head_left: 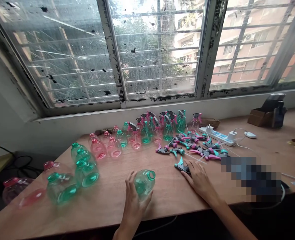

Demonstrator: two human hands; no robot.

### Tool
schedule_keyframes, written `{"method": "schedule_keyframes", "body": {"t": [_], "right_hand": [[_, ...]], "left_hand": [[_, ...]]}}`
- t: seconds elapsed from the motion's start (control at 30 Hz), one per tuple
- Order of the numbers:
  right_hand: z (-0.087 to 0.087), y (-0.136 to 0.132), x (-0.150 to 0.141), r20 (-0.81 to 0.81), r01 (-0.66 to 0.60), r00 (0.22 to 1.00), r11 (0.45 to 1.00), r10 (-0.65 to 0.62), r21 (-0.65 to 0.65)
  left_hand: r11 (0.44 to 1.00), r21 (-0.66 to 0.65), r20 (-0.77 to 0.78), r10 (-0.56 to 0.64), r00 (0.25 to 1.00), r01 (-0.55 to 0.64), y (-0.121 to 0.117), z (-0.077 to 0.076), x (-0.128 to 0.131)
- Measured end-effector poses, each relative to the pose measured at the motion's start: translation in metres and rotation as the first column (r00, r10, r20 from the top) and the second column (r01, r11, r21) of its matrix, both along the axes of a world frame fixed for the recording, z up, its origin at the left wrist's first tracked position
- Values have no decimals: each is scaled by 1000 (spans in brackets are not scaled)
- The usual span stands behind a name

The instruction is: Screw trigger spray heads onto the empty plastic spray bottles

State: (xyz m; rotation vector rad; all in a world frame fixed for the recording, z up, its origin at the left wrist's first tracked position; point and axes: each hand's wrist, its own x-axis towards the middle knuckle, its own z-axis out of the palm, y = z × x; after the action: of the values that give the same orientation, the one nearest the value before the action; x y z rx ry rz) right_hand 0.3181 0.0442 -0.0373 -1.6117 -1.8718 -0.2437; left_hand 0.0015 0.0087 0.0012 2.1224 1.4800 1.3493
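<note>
My left hand [133,200] is wrapped round a green see-through bottle [143,181] with no cap, standing on the wooden table [167,196]. My right hand [199,178] lies on the table with its fingers closing on a green and black spray trigger head [181,165]. A heap of pink and green trigger heads [195,146] lies just beyond it.
Empty green and pink bottles [83,166] stand at the left. Bottles fitted with triggers [160,128] line the back by the window wall. A white power strip [219,136], a cardboard box [259,116] and a blurred patch [252,178] sit at the right.
</note>
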Motion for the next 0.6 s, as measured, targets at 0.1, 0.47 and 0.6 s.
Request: {"method": "schedule_keyframes", "body": {"t": [0.1,0.47,0.6], "right_hand": [[-3,2,1,-9,-3,1000,1000,3,12],[-4,2,-2,-66,-23,998,1000,24,1],[-1,0,-4,-81,-8,997,1000,8,1]], "left_hand": [[999,50,-51,-8,999,11,-3,-2,1],[990,131,-447,14,895,50,-7,-5,1],[980,168,-453,-19,891,106,-3,-10,1]]}}
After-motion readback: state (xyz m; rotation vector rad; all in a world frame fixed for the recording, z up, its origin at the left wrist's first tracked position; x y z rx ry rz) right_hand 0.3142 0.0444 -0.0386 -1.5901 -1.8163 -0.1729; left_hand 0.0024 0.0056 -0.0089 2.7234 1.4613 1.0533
